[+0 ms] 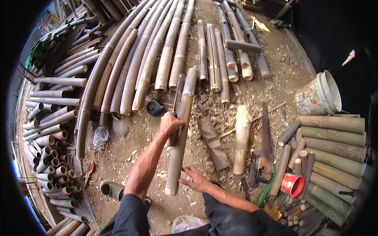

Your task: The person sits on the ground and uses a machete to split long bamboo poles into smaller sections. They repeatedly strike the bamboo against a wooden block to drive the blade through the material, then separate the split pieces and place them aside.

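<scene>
My left hand (171, 124) is closed round the handle of a long, narrow-bladed knife (178, 91), its dark blade pointing away from me. The hand presses against the side of a grey-brown bamboo tube (183, 112), which stands tilted in front of me; whether the fingers also grip the tube is hidden. Near the tube's lower end is my right hand (195, 179), fingers apart, holding nothing. On the ground to the right lie a dark cloth-like roll (213, 142), a pale shaved bamboo piece (241, 139) and a handsaw (266, 143).
Long bamboo poles (151, 51) fan out ahead. Cut tubes (59, 114) are stacked at the left, and thicker pieces (334, 147) lie at the right beside a red cup (292, 185). A whitish bucket (318, 93) lies tipped. A black tape measure (155, 107) sits among shavings.
</scene>
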{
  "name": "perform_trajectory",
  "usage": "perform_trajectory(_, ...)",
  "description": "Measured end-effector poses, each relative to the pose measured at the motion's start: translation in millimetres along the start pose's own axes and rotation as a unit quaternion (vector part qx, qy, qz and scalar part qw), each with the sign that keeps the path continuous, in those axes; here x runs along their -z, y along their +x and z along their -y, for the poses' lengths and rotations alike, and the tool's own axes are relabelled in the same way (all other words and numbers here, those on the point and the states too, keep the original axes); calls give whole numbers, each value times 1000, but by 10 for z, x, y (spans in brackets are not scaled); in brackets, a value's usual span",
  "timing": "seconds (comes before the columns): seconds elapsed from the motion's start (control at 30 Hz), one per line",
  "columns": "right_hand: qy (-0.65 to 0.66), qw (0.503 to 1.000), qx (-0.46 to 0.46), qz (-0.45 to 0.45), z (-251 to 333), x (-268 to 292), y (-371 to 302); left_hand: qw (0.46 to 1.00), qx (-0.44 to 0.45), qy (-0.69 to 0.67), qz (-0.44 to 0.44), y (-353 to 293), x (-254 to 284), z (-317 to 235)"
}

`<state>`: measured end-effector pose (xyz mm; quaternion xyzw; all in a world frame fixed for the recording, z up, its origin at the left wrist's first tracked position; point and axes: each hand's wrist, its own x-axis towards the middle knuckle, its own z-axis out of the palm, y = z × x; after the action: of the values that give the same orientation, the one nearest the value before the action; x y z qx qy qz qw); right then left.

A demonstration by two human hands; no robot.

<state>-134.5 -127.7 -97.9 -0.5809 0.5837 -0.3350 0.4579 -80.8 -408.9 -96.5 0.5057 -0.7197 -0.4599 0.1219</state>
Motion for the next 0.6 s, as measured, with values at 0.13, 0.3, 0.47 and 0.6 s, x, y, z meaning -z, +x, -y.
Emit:
perform_trajectory(0.13,-148,973,-45,-172,-27,164,-56,993,44,102,39,-521,-56,198)
perform_trajectory(0.3,-267,861,-354,-248,-549,538,-174,993,55,104,-10,-699,-558,457)
perform_trajectory(0.47,-268,892,-255,-260,-1076,523,-399,999,26,-13,35,-675,-549,476)
perform_trajectory(0.6,-255,904,-220,-263,-1156,535,-421,996,5,14,89,-828,67,438)
